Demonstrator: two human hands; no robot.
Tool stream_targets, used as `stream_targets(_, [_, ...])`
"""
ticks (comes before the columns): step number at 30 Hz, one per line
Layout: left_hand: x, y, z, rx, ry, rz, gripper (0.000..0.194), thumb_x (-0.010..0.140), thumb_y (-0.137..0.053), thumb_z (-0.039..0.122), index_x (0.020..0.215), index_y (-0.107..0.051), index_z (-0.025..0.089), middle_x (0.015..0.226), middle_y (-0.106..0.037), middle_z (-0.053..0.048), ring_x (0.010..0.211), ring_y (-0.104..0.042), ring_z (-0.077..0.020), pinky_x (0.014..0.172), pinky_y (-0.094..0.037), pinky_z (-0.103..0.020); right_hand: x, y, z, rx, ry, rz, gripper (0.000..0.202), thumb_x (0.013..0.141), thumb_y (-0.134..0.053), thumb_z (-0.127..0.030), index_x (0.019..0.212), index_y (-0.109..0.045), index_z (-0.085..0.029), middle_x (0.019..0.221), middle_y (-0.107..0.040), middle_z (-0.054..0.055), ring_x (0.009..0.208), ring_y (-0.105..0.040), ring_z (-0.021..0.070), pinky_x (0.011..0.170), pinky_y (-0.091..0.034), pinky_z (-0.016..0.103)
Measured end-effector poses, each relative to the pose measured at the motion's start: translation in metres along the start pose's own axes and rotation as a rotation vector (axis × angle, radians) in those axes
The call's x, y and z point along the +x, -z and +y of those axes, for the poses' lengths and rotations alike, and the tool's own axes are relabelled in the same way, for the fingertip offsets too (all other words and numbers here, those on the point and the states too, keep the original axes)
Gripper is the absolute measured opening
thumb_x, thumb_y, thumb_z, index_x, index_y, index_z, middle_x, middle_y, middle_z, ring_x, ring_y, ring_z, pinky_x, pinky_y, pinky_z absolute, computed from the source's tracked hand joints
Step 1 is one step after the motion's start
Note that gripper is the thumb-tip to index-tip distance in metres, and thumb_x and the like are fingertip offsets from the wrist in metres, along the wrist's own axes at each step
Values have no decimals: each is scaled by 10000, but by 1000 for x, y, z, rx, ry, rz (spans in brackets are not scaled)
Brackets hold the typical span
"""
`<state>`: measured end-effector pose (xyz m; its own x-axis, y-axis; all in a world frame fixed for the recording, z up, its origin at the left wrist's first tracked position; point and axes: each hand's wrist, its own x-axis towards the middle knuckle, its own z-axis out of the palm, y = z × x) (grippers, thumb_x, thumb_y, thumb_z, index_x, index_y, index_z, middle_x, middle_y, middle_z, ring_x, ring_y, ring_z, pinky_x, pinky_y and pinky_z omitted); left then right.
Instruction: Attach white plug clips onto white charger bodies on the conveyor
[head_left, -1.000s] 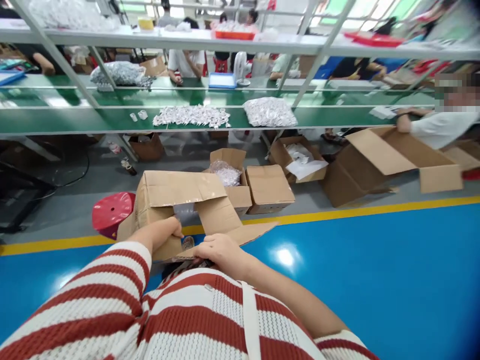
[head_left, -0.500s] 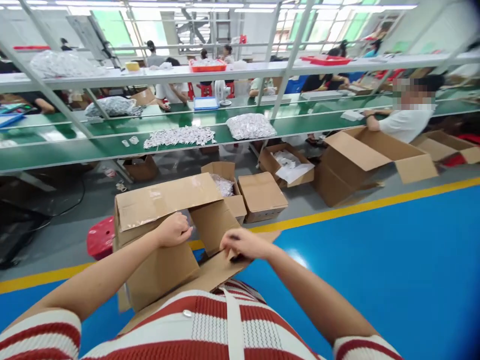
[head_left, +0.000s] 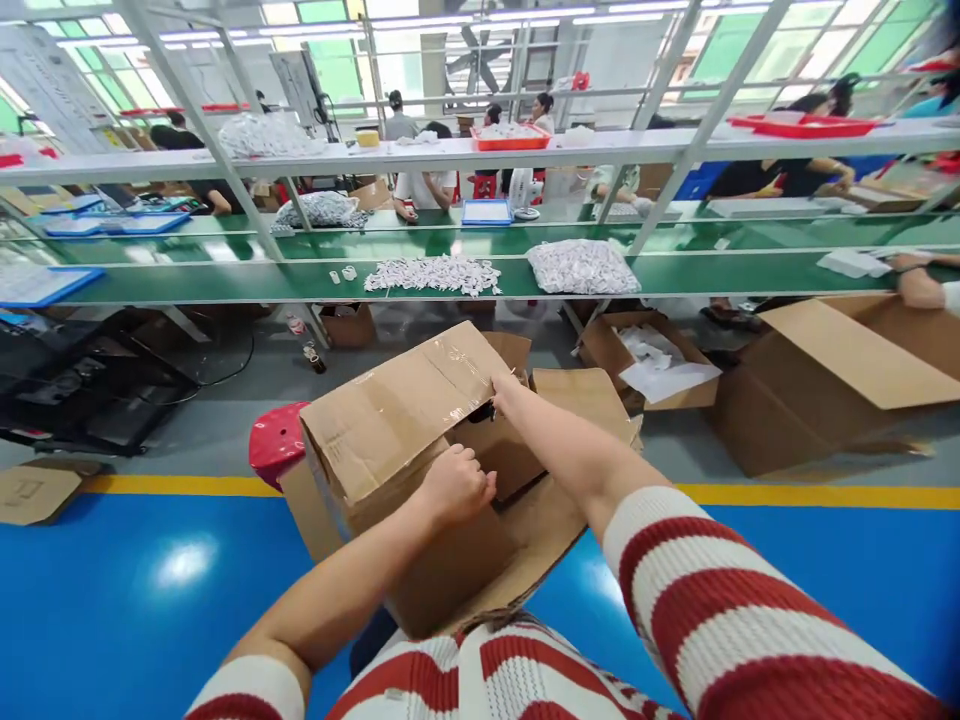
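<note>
A large cardboard box [head_left: 397, 400] with open flaps is tilted against my body, its taped flap facing up. My left hand [head_left: 459, 485] is closed over the upper edge of the box's near panel, its fingertips turned out of sight. My right hand [head_left: 508, 395] reaches across the opening to the right end of the taped flap. Its fingers are closed at the flap's edge. Something small and dark shows just below them, too hidden to name. A wide lower flap [head_left: 544, 535] spreads out under my right forearm.
A red stool [head_left: 276, 440] stands left of the box. Beyond is a green workbench [head_left: 300, 283] with a pile of small white parts [head_left: 435, 275] and a filled plastic bag [head_left: 583, 267]. Open cartons [head_left: 825, 390] stand at right. Flattened cardboard [head_left: 41, 490] lies at far left. Co-workers sit along the bench.
My right hand has moved from the near flap up to the far right end of the taped flap. The left hand stays closed at the panel edge. The view has swung left.
</note>
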<state>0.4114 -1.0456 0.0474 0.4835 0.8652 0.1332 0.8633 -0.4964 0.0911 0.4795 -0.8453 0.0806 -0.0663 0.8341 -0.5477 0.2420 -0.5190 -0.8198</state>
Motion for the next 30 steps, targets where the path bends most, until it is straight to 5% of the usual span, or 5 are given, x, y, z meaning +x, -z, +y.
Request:
stream_targets(6, [-33,-6,-22,-68,133,247,329,1040,-481,432,1075,-738,230,1151,-739,-132,1127,-658,-261,971,-526,-447,15,-74,-30,-199,276,-57,317,1008,-629,-379,1232,-627,-154,1140,-678,72,914,-683,172,776,-614,346])
stream_targets(13, [-106,107,-143,-50,371,772,280,1047,-450,268,1258,-628,220,1368,-654,-112,1359,-528,-266,1181,-390,-491,-33,-109,-13,-674,677,-324,166,987,-645,-307,1071,-657,-164,988,-704,35,830,-633,158,735,-480,273])
stream_targets(17, [-116,128,-200,-145,54,459,379,1057,-372,200,1340,-623,175,1504,-576,-95,1499,-401,-219,1249,-357,-423,-98,-115,33,-1048,793,-405,199,966,-658,-372,892,-659,-187,808,-685,44,772,-599,196,672,-337,275])
stream_targets(21, [-128,98,-201,-192,-229,62,364,1052,-434,300,1210,-745,195,1364,-698,-77,1484,-436,-250,1315,-192,-476,-166,-119,68,-1309,898,-515,234,957,-655,-437,927,-679,-206,878,-700,88,863,-622,244,689,-294,294])
stream_targets(30, [-251,17,-231,-298,295,-332,607,1033,-345,450,821,-802,110,900,-780,-213,1053,-706,-315,1083,-436,-459,-319,-110,94,-1386,1237,-694,162,854,-589,-97,885,-651,-243,768,-670,41,776,-555,206,667,-267,350])
